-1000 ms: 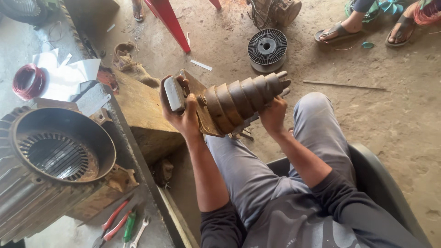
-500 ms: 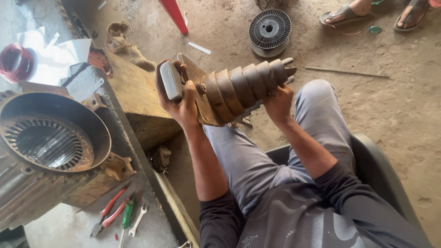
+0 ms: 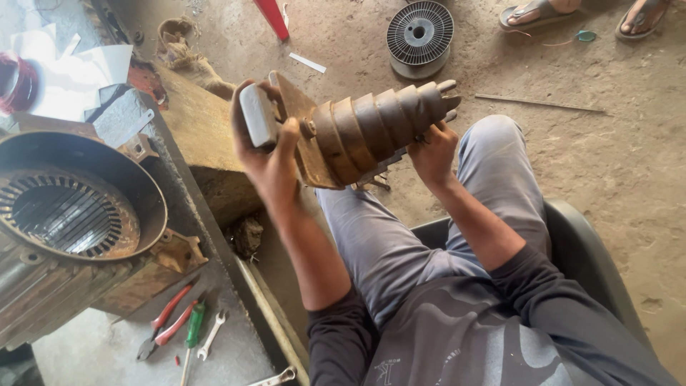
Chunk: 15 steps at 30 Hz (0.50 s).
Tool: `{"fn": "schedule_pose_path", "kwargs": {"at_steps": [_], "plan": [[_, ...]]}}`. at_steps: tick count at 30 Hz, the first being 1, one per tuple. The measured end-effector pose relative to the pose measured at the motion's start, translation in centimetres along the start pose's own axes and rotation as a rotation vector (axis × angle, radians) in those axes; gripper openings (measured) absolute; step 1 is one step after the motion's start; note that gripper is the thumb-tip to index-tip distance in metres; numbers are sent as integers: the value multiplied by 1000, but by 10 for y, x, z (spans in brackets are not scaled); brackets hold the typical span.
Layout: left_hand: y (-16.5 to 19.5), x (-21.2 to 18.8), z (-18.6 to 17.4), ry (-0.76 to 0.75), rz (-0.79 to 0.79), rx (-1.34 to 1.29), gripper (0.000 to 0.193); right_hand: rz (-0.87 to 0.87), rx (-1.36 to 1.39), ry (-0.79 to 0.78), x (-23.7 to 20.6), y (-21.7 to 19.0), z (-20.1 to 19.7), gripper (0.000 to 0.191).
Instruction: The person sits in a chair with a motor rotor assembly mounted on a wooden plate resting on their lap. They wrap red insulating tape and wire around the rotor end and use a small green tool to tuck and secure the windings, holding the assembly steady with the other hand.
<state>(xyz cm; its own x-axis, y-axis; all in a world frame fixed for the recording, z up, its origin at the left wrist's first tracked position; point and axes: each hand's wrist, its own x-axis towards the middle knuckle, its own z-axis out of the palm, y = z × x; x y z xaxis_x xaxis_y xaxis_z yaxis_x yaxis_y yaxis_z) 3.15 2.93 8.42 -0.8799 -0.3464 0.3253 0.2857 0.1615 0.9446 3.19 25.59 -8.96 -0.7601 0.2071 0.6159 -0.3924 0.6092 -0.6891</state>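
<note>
Above lap: stepped brown cone former [image 3: 371, 132] held up between both hands, over grey-trousered knees, clear of floor.
Long axis: near level, wide plate end twd left hand, narrow tip up-right.
Left hand [image 3: 268, 154]: wrapped round plate end, fingers also clamped on small grey block [image 3: 257, 114] against plate; nearer the wide end.
Right hand [image 3: 432, 150]: closed on underside nr narrow tip, thumb side up; fingertips behind cone, can't see them.
Relation: cone lies betw hands, each at one end; tip points away from body twd wire spool [image 3: 420, 32] on floor.
Desk side: open motor stator [image 3: 71, 207] at left, well apart; red-handled pliers [image 3: 168, 322], green screwdriver [image 3: 193, 329], small spanner [image 3: 212, 334] lower left.
Floor: dirt, 2 sandalled feet [image 3: 532, 13] of another person at top edge.
Hidden: far face of plate, cone's bore, what fixes block to plate – can't tell. Stator cut off at left edge.
</note>
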Motion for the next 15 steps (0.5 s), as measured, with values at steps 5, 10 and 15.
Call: {"fn": "schedule_pose_path", "kwargs": {"at_steps": [5, 10, 15], "plan": [[28, -21, 21, -35, 414, 697, 85, 13, 86, -49, -2, 8, 3, 7], [-9, 32, 107, -825, 278, 1159, 122, -4, 38, -98, 0, 15, 11, 6], [-23, 33, 131, -1001, 40, 1357, 114, -54, -48, -93, 8, 23, 8, 3]]}}
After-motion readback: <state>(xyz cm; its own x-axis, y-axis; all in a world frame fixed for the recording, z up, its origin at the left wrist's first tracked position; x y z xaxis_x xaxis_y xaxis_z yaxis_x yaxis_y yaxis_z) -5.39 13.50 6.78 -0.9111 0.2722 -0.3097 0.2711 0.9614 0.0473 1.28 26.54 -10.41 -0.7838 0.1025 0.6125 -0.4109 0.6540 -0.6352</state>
